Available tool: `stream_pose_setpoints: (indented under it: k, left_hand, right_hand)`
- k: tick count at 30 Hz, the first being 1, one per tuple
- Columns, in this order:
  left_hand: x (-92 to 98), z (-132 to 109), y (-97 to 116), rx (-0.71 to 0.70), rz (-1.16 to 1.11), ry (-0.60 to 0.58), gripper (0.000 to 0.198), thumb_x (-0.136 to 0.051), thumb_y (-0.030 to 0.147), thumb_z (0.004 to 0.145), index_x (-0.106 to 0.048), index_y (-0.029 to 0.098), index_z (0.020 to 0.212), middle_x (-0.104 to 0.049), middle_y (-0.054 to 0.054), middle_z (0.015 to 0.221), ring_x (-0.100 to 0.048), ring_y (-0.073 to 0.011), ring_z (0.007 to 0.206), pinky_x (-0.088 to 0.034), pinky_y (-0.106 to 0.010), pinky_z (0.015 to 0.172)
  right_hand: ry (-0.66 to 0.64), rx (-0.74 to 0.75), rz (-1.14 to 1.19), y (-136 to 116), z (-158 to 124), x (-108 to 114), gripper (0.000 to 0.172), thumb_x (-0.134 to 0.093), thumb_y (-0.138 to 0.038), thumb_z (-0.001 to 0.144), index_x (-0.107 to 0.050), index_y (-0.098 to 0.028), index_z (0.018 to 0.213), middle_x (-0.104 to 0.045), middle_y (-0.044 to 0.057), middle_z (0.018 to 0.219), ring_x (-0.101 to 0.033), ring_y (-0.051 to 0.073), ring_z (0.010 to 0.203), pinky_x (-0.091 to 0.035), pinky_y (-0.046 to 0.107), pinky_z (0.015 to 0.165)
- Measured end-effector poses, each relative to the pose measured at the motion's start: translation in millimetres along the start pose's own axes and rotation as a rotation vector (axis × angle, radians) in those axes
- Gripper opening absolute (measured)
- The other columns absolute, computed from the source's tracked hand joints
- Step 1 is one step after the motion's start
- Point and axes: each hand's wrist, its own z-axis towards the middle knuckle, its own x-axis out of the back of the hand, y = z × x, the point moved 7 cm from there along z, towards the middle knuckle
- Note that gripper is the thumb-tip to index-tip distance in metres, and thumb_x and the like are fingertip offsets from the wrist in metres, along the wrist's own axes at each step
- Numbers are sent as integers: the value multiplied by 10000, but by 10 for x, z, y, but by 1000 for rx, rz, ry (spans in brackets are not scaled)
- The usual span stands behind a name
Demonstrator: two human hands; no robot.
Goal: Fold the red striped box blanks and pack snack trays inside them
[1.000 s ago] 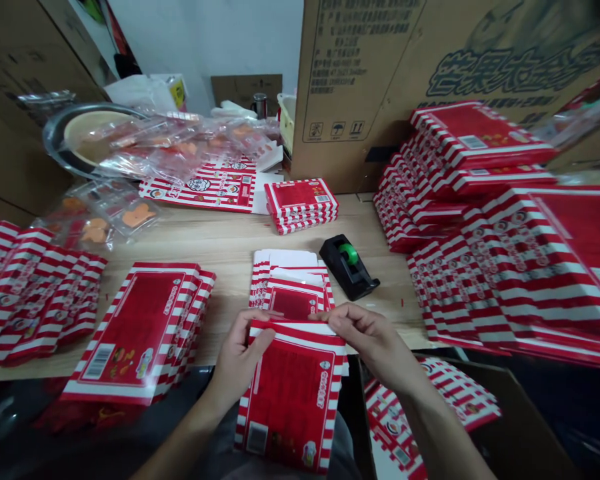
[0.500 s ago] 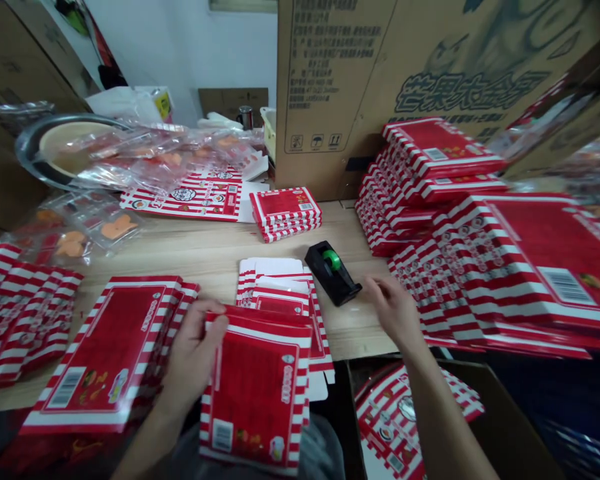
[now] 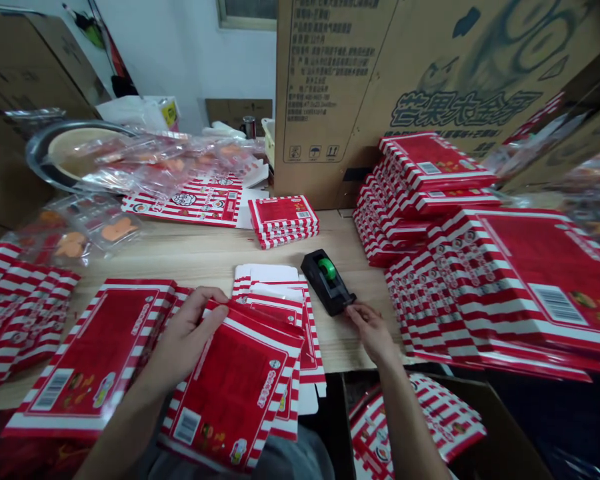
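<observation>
My left hand (image 3: 193, 327) grips a red carton (image 3: 230, 387) with white striped edges by its upper left edge, thumb on top. The carton is tilted above my lap. At the front end of a black tape dispenser (image 3: 329, 283) holding a green roll, my right hand (image 3: 373, 327) pinches the end of the tape; the clear strip itself is hard to see. Behind the held carton lie flat, unfolded striped cartons (image 3: 275, 293). Left of my left hand lies a stack of red cartons (image 3: 95, 347).
Tall carton stacks (image 3: 505, 280) stand on the right, a small stack (image 3: 285, 220) at the back. Bagged orange pieces (image 3: 117, 229) and a metal basin (image 3: 35, 157) are at the left. A large cardboard box (image 3: 325, 87) rises behind; an open box (image 3: 500, 427) sits below right.
My right hand has moved left onto the front end of the tape dispenser. The carton in my left hand has turned clockwise, its lower edge swinging left.
</observation>
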Motion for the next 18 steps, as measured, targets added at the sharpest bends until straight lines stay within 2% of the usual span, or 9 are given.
stream_pose_setpoints:
  k: [5,8,10,11,12,13,14,16,18]
  left_hand:
    - [-165,-37,151,-62,67,-125,128,-477,343,802,-481,221,844,-497,57,662,-463,-106,550,-390,-192,519]
    - [-230,-58,188,-113,117,-197,114,-458,328,822,-497,224,843,-510,49,694,-474,-111,600,-405,-192,562]
    - [-259,-60,228,-174,142,-203,106,-462,313,822,-513,221,825,-530,39,739,-489,-117,655,-414,-197,611]
    - [-278,-60,251,-201,152,-205,107,-465,312,821,-520,220,819,-538,34,755,-495,-123,679,-415,-201,630]
    - [-303,-60,273,-220,161,-213,111,-468,316,820,-524,219,818,-543,30,765,-501,-130,700,-415,-206,645]
    - [-332,-63,296,-233,168,-229,118,-469,323,822,-525,219,820,-546,26,770,-505,-138,717,-415,-213,658]
    - [-364,-71,321,-243,170,-251,125,-466,330,825,-524,219,825,-547,24,769,-507,-144,728,-416,-220,671]
    - [-421,-101,376,-262,165,-305,128,-463,333,830,-522,220,834,-545,24,761,-506,-151,734,-417,-231,690]
    - [-443,-142,436,-282,142,-339,103,-468,309,832,-523,223,830,-546,28,759,-506,-146,727,-417,-230,692]
  right_hand:
    - [79,25,-11,-93,-41,68,346,-609,-515,673,-545,-184,594,-573,-1,522,-533,133,455,-464,266,460]
    - [74,78,-18,-512,-248,88,316,-616,-487,677,-596,-172,653,-538,-16,514,-420,87,389,-372,216,377]
    - [-10,147,-20,-950,-461,9,281,-599,-417,732,-648,-172,863,-558,-18,606,-406,70,425,-378,199,416]
    - [-177,217,-47,-1210,-584,-133,337,-549,-363,795,-598,-191,1081,-563,-18,655,-419,74,458,-393,195,452]
    - [-398,281,-67,-1454,-729,-314,474,-504,-307,838,-423,-225,1299,-562,-25,671,-455,86,503,-410,193,486]
    - [-592,343,-91,-1675,-877,-474,583,-469,-260,864,-236,-250,1398,-566,-27,686,-497,96,566,-424,191,528]
    - [-725,397,-133,-1856,-991,-597,624,-449,-230,876,-145,-259,1421,-562,-28,698,-505,96,593,-430,192,560]
    - [-888,497,-269,-2088,-1118,-783,688,-496,-203,855,-113,-252,1426,-541,-37,675,-477,92,570,-404,183,545]
    - [-924,564,-401,-2172,-1110,-894,712,-560,-199,815,-180,-247,1415,-484,-60,613,-412,84,506,-342,177,483]
